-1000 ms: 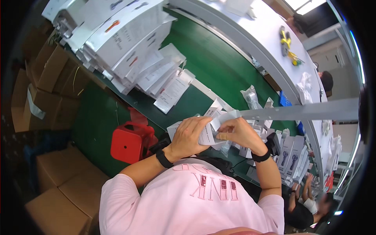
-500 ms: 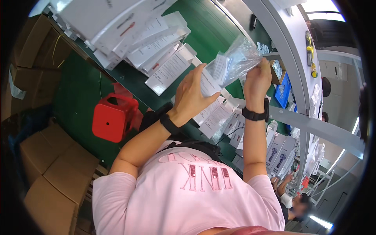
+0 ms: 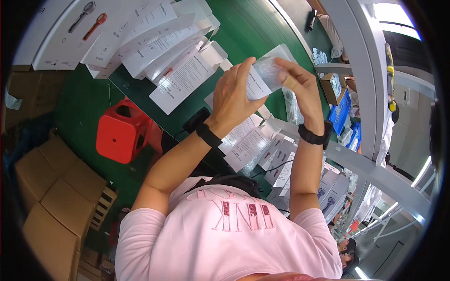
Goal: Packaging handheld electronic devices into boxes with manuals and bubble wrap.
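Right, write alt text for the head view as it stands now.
Seen from above, a person's left hand grips a white box while the right hand is at clear plastic by one end of it; whether it holds the plastic is unclear. More white boxes crowd a green table, with a red stool below at left.

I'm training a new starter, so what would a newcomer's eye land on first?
Probably the bright red stool at left, beside the green bench. Then, near the centre, the left hand holding a white box, with the right hand at the clear plastic by its mouth.
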`<action>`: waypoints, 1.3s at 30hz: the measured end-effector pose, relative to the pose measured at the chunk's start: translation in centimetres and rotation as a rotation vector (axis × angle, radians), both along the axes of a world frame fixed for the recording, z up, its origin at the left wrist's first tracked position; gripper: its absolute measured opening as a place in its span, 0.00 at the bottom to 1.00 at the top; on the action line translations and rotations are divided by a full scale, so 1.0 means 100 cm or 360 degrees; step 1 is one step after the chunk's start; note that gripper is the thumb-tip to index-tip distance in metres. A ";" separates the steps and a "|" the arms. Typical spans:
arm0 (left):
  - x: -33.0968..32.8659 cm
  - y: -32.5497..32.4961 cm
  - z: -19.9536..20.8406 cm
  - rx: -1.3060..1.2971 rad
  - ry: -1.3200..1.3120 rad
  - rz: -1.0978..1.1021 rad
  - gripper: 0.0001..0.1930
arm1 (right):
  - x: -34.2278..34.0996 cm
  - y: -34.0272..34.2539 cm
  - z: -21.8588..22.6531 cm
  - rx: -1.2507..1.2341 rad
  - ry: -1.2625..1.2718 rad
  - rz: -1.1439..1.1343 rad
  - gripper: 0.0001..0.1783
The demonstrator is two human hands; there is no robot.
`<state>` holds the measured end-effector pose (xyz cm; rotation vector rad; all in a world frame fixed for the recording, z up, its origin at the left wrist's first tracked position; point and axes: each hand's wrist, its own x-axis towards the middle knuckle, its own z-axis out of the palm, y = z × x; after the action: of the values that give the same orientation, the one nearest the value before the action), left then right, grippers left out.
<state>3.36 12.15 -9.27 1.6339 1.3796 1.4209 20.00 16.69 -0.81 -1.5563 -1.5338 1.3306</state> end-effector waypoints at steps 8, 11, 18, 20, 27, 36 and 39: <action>0.003 -0.010 -0.003 0.0002 0.0122 -0.0144 0.41 | 0.001 0.008 -0.013 -0.0199 -0.0735 0.0404 0.13; -0.006 -0.013 -0.007 0.0070 0.0312 -0.0177 0.38 | -0.002 -0.006 -0.010 0.0171 -0.0351 0.0058 0.10; -0.011 -0.003 0.015 -0.0085 0.0156 -0.0266 0.32 | -0.020 -0.014 0.010 0.0796 -0.0181 -0.0527 0.08; -0.013 0.003 0.020 -0.0064 0.0129 -0.0306 0.32 | -0.025 -0.012 0.003 0.1315 -0.0375 -0.0722 0.09; -0.039 0.027 0.040 -0.0255 0.0214 -0.0560 0.31 | -0.047 0.014 0.023 0.0989 -0.0310 -0.0413 0.11; -0.035 0.034 0.049 -0.0146 -0.0001 -0.0493 0.32 | -0.005 0.047 -0.012 0.0889 0.0442 -0.0966 0.17; -0.044 0.034 0.055 -0.0265 0.0137 -0.0568 0.32 | -0.029 0.019 0.015 0.0488 0.0108 -0.0399 0.20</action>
<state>-1.07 15.58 -3.82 1.7422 1.1450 1.0148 17.12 18.61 0.66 -1.4378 -1.3742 0.9497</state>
